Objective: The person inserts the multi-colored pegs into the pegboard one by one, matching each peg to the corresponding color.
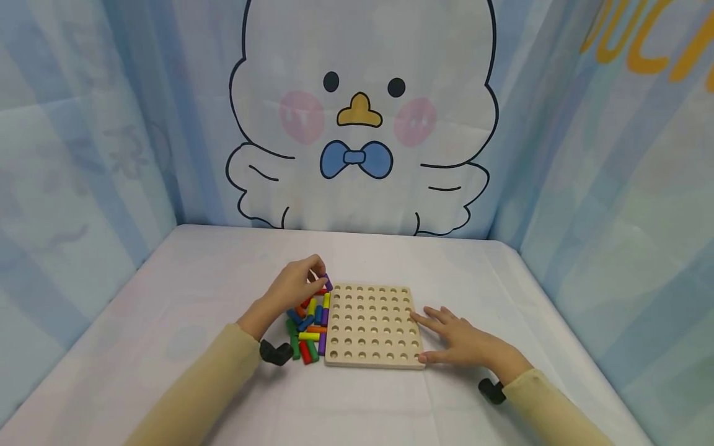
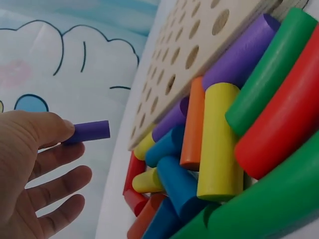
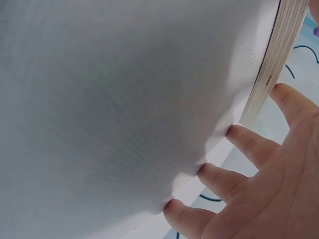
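My left hand (image 1: 297,282) pinches a purple peg (image 2: 92,131) between thumb and index finger, the other fingers loosely bent. It is at the far left corner of a square wooden pegboard (image 1: 372,365) with rows of round holes. Beside the board's left edge lies a pile of coloured pegs, among them a yellow peg (image 2: 219,144), a red peg (image 2: 284,109) and an orange peg (image 1: 317,329). My right hand (image 1: 465,342) lies spread at the board's right side, its thumb and index finger touching the edge. In the right wrist view other fingertips rest on the white cloth.
A white cloth covers the table (image 1: 240,396). Behind it hangs a curtain (image 1: 357,198) with a cartoon duck, and blue-striped curtains stand at both sides. A black wrist device (image 1: 276,353) sits under the left wrist, another (image 1: 492,391) under the right.
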### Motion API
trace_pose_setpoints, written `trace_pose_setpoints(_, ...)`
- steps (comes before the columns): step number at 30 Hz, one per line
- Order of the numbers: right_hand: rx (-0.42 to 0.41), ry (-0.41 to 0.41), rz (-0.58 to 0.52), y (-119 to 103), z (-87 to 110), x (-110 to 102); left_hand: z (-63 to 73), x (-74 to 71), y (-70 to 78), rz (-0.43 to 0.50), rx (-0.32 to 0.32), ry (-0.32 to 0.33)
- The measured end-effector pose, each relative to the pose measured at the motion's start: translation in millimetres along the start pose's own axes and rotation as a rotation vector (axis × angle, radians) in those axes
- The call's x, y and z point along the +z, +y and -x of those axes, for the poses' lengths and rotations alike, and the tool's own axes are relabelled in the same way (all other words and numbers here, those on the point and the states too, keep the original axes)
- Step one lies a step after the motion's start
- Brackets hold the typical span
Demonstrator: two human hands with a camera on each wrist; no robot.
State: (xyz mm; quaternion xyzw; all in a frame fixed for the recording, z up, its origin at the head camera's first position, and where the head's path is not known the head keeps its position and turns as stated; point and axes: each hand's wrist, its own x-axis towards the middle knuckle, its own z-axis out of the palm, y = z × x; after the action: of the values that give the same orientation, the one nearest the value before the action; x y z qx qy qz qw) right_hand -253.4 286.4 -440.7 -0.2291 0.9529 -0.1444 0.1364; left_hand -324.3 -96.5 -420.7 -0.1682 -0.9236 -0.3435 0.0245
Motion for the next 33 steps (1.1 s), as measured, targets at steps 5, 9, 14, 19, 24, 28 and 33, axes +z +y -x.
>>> trace_pose_setpoints(5, -0.008, 0.004, 0.001, 0.6, 0.0, 1.3, -5.0, 7.1, -3.8, -0.013, -0.014, 0.017)
trace_pose_setpoints(9, -0.006, 0.004, 0.003, -0.1, 0.3, 1.5, -7.8, 12.6, -4.1, -0.023, -0.017, 0.031)
trace_pose_setpoints(14, -0.003, 0.004, 0.007, 0.8, -0.1, 2.8, -11.2, 16.7, -2.9, -0.053, 0.0, 0.039)
trace_pose_setpoints(19, -0.003, 0.005, 0.016, 2.2, -0.2, 4.1, -12.9, 19.9, -3.8, -0.084, -0.007, 0.046)
trace_pose_setpoints(24, 0.001, 0.008, 0.022, 2.3, -0.2, 3.4, -14.3, 21.6, -5.7, -0.105, -0.017, 0.054)
trace_pose_setpoints(28, 0.002, 0.003, 0.022, 1.8, 0.0, 2.9, -16.0, 22.1, -6.0, -0.143, -0.021, 0.03)
trace_pose_setpoints(33, -0.011, 0.002, 0.021, 1.6, 0.4, 0.8, -18.7, 23.2, -3.8, -0.195, -0.016, 0.015)
